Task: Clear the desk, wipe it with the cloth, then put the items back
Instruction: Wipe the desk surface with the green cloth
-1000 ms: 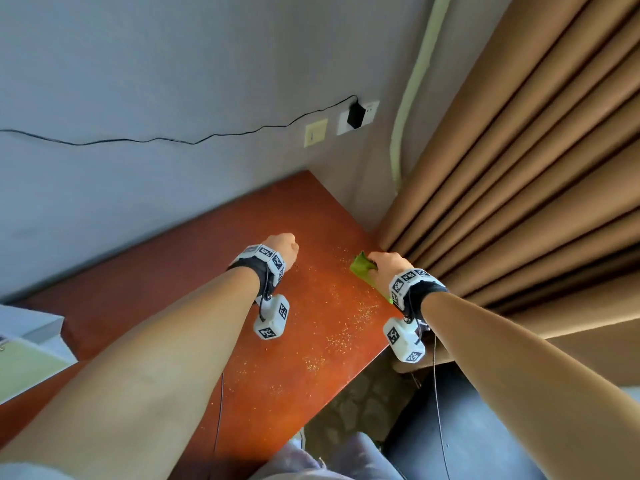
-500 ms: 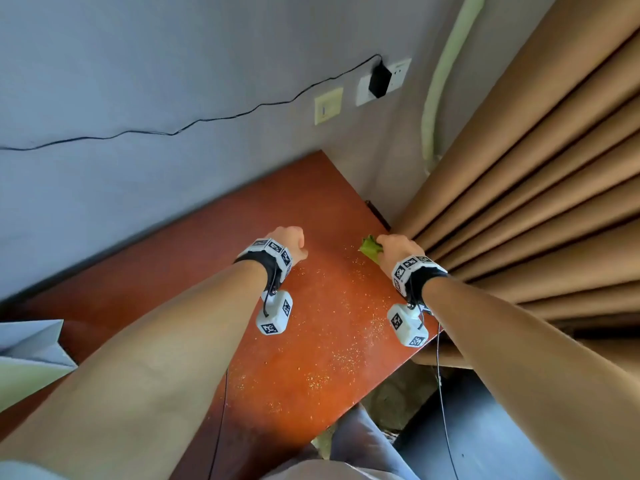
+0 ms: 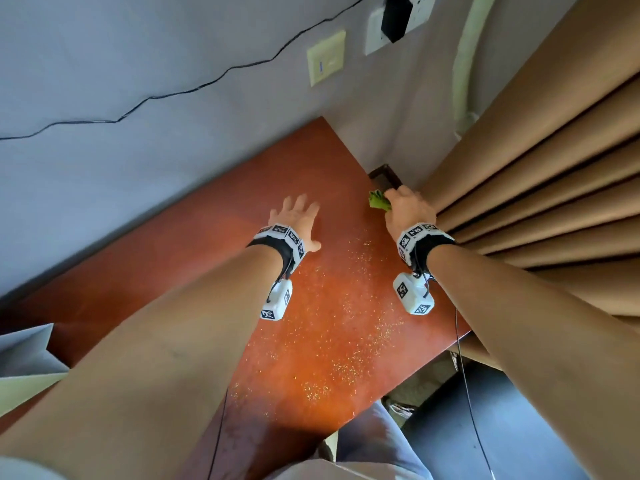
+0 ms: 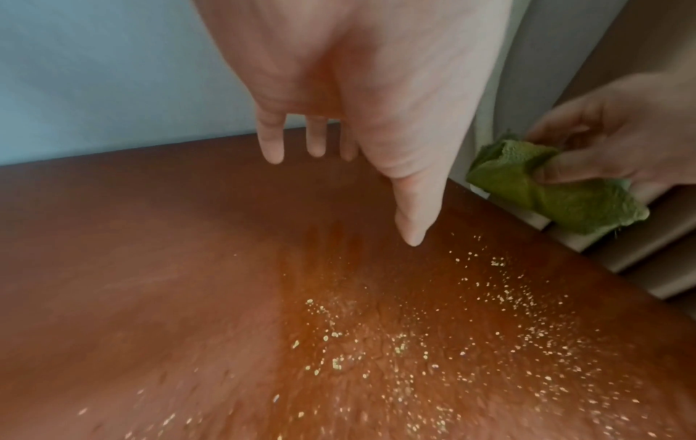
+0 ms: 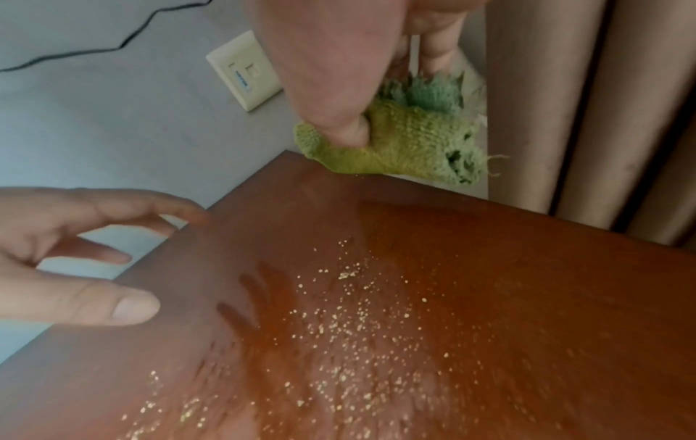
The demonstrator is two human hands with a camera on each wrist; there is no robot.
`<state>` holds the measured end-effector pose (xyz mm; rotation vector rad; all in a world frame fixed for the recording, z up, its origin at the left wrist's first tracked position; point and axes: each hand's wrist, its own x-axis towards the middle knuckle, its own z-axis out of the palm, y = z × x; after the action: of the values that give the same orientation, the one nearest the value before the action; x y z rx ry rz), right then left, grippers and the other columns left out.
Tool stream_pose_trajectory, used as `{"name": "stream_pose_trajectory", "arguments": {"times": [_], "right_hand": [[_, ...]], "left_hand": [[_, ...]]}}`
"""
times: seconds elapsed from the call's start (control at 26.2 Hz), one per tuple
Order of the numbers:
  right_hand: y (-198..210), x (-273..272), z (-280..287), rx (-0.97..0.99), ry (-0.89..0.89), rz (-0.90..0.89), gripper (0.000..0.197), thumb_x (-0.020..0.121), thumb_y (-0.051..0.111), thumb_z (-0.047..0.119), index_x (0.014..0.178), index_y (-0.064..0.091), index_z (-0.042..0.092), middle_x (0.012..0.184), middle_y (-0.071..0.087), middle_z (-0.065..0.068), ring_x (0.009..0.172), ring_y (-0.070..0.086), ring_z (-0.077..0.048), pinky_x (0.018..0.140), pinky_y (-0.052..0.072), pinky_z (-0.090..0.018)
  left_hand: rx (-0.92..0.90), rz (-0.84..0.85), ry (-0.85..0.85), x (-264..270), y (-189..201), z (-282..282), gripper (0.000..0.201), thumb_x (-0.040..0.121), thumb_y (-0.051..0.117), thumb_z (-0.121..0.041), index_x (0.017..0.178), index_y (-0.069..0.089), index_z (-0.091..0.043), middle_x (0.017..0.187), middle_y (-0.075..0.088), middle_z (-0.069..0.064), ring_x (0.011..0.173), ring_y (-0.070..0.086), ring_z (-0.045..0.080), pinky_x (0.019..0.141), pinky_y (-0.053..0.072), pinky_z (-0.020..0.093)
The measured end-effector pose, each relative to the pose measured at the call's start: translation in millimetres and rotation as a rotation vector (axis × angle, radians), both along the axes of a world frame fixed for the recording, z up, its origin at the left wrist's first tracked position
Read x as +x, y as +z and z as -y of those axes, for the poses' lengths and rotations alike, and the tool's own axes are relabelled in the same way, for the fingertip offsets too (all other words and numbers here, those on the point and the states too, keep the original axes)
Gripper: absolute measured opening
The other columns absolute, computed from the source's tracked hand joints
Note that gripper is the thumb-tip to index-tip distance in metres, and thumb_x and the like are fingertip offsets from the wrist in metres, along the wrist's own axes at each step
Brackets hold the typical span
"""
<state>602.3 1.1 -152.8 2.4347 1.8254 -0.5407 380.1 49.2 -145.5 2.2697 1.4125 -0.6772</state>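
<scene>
A reddish-brown desk (image 3: 214, 244) runs along a grey wall, with yellow crumbs (image 3: 349, 341) scattered over its right part. My right hand (image 3: 403, 206) grips a bunched green cloth (image 3: 378, 201) at the desk's far right edge, beside the curtain. In the right wrist view the thumb presses into the cloth (image 5: 406, 143), which hangs just above the desk's edge (image 5: 414, 190). My left hand (image 3: 298, 216) hovers over the desk (image 4: 150, 268) with fingers (image 4: 273, 140) spread and straight, holding nothing. The cloth (image 4: 546, 184) lies to its right.
Tan curtains (image 3: 540, 161) hang right against the desk's right edge. Wall sockets (image 3: 325, 58) with a black plug (image 3: 394, 15) and cable sit above the desk. A white paper item (image 3: 27, 365) lies at the left. Below the desk's near corner is floor (image 3: 419, 389).
My left hand has gone from a fist to spread fingers and moved farther along the desk. The right hand with the cloth has moved toward the far right corner.
</scene>
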Motion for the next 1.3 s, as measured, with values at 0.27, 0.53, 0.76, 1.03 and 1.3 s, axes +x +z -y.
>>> {"name": "stream_pose_trajectory", "arguments": {"times": [0.27,0.53,0.76,1.03,1.3], "right_hand": [[-21,9,-16,-0.034,0.036,-0.025,0.036,0.092,0.053,0.013,0.128,0.055,0.020,0.121,0.052,-0.006,0.113,0.052,-0.030,0.082,0.050,-0.042],[-41,5,-18,-0.098,0.034,-0.189,0.039,0.091,0.058,0.020,0.130,0.059,0.025,0.122,0.059,-0.006,0.111,0.058,-0.029,0.091,0.051,-0.037],[-45,-14,-12,-0.131,0.158,-0.225,0.036,0.095,0.052,0.022,0.130,0.058,0.029,0.119,0.061,-0.001,0.108,0.058,-0.027,0.082,0.046,-0.032],[-40,-41,16,-0.253,0.341,-0.243,0.031,0.098,0.051,0.023,0.125,0.062,0.033,0.104,0.060,0.007,0.096,0.058,-0.021,0.078,0.040,-0.029],[-40,-50,28,-0.418,0.331,-0.324,0.024,0.094,0.054,0.035,0.112,0.068,0.041,0.098,0.070,0.011,0.076,0.064,-0.016,0.067,0.054,-0.030]], "left_hand": [[-0.048,0.011,0.022,11,-32,-15,0.115,0.067,0.082,-0.049,0.154,0.009,-0.030,0.162,-0.008,0.001,0.148,-0.003,0.036,0.111,0.021,0.067],[-0.095,-0.019,0.055,5,-58,-14,0.119,0.067,0.081,-0.052,0.154,0.002,-0.032,0.161,-0.015,-0.001,0.149,-0.008,0.034,0.113,0.019,0.066],[-0.088,-0.004,0.041,2,-59,-13,0.118,0.068,0.080,-0.054,0.154,0.001,-0.033,0.161,-0.016,-0.002,0.149,-0.007,0.033,0.114,0.018,0.064],[-0.122,0.079,0.115,-1,-50,-18,0.102,0.078,0.075,-0.043,0.155,0.010,-0.029,0.163,-0.006,-0.006,0.149,-0.004,0.028,0.116,0.018,0.059],[-0.048,0.042,0.163,-22,-51,-24,0.110,0.071,0.080,-0.045,0.153,0.008,-0.034,0.162,-0.008,-0.002,0.148,-0.006,0.033,0.114,0.020,0.063]]}}
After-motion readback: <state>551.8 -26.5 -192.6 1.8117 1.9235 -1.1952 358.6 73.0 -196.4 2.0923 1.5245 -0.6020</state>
